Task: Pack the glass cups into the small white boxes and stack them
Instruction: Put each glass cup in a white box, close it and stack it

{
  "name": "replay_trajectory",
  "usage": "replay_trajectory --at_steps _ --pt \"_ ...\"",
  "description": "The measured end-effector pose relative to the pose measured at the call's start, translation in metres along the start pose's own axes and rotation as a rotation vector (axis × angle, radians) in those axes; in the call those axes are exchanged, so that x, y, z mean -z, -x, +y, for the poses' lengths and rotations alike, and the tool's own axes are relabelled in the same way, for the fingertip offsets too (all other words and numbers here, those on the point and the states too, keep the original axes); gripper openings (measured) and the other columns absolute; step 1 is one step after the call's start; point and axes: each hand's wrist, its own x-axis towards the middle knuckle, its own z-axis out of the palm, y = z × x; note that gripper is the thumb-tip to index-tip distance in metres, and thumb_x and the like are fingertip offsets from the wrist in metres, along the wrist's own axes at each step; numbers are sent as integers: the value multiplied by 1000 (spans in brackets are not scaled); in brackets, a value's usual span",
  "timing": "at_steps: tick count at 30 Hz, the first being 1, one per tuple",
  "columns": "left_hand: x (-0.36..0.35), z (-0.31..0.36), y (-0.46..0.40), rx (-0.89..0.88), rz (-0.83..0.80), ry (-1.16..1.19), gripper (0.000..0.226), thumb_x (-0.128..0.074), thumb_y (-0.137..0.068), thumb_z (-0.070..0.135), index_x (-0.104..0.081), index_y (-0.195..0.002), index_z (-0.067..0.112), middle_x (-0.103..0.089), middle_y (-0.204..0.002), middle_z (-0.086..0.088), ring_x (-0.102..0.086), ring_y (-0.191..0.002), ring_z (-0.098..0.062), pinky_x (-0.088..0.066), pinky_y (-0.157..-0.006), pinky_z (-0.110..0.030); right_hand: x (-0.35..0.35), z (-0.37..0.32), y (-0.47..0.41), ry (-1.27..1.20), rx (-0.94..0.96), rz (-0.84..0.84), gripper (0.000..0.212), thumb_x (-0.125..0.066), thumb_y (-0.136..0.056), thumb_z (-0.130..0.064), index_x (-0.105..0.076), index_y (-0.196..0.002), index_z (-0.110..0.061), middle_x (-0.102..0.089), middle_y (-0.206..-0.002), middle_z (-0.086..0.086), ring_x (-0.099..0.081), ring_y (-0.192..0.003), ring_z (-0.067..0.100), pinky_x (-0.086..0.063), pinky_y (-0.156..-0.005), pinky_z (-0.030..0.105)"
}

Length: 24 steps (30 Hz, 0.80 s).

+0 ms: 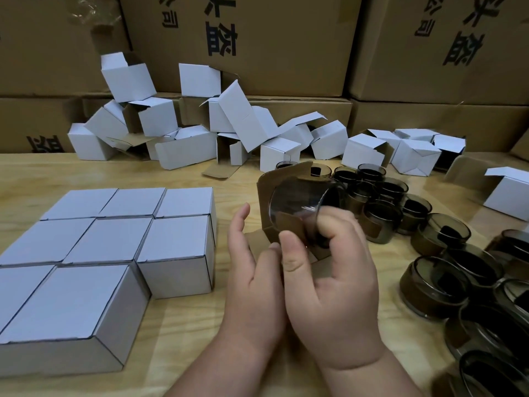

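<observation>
While large brown cardboard cartons (286,44) wall off the back of the pale wooden table (183,325), a loose heap of open small white boxes (200,121) lies before them. Closed white boxes (114,242) sit packed edge to edge at the left. Dark smoked glass cups (423,239) crowd the right side, just beside the hands. The right hand (335,287) grips one smoked glass cup (297,207), tilted on its side, fingers curled round it, against a brown cardboard box interior (269,193). The left hand (249,270) is relaxed, fingers straight, touching the right hand; whether it touches the cardboard is unclear.
</observation>
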Motion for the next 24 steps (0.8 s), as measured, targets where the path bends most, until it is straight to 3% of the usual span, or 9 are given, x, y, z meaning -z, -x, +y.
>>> replay_trajectory --at_steps 3,5,7,10,16,21,24 --pt "-1 0 -1 8 4 44 59 -49 -88 46 -32 -143 59 -75 -98 26 -70 -92 4 -49 -80 -25 -1 3 0 23 -78 -22 15 -65 -91 -33 -58 -101 -23 -60 -98 -12 -62 -94 17 -53 -81 37" --pt "-1 0 -2 18 -1 38 60 -49 -86 41 -33 -139 63 -76 -86 20 -69 -79 1 -49 -78 -33 0 6 1 54 -83 -51 17 -62 -94 -33 -62 -99 -17 -61 -95 -7 -60 -92 20 -51 -80 41" --pt "-1 0 -2 26 -6 1 61 -47 -84 38 -32 -135 69 -75 -80 17 -67 -72 -2 -48 -74 -32 0 7 0 90 -112 -89 22 -55 -97 -35 -63 -98 -15 -60 -95 -7 -56 -93 21 -48 -82 42" --pt "-1 -2 -2 38 9 -7 60 -51 -90 33 -33 -131 72 -77 -92 15 -70 -82 -6 -49 -76 -31 0 7 -1 142 -160 -126 27 -46 -100 -39 -61 -92 -18 -56 -95 -12 -51 -100 16 -44 -88 40" --pt "-3 -3 -3 67 29 67 60 -48 -83 34 -38 -127 74 -58 -66 0 -48 -59 -19 -41 -61 -41 1 11 -2 256 -207 -104 35 -45 -97 -43 -65 -82 -17 -55 -101 -9 -46 -106 12 -39 -96 44" --pt "-3 -5 -3 51 9 83 59 -51 -84 35 -38 -125 75 -71 -84 2 -65 -71 -13 -48 -63 -28 -3 14 0 321 -214 -134 33 -53 -90 -48 -64 -74 -22 -56 -109 -9 -44 -114 11 -34 -103 48" --pt "-3 -3 -3 59 8 91 60 -52 -84 34 -38 -125 75 -78 -101 -6 -72 -83 -16 -52 -70 -33 -4 15 1 341 -233 -129 30 -57 -85 -51 -64 -71 -26 -56 -114 -10 -43 -121 13 -31 -106 52"
